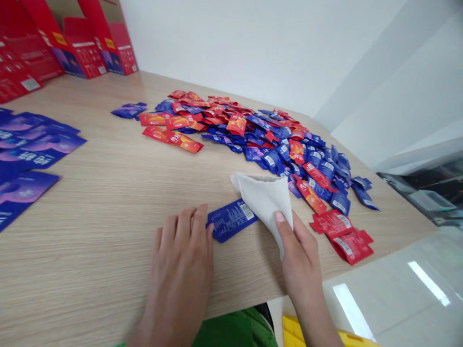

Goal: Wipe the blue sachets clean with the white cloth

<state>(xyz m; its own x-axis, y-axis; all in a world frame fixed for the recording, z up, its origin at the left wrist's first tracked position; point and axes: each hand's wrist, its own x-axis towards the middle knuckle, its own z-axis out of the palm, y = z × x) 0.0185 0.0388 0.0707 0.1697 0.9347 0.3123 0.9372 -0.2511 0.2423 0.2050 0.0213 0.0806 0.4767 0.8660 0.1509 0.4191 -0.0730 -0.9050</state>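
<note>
A blue sachet [231, 220] with a barcode lies on the wooden table in front of me, back side up. My left hand [183, 253] rests on the table with bent fingers, its thumb and forefinger gripping the sachet's left end. A folded white cloth or tissue [265, 200] is in my right hand [302, 258], pinched between thumb and fingers. Its lower edge covers the sachet's right end, and I cannot tell whether the two touch. Just right of this hand lie red sachets [349, 241], barcodes up.
A long heap of red and blue sachets [253, 127] stretches across the back and right of the table [108, 193]. Larger blue pouches [32, 144] overlap at left. Open red boxes [79, 53] stand at the back left against the wall. Something yellow [292, 330] sits below the front edge.
</note>
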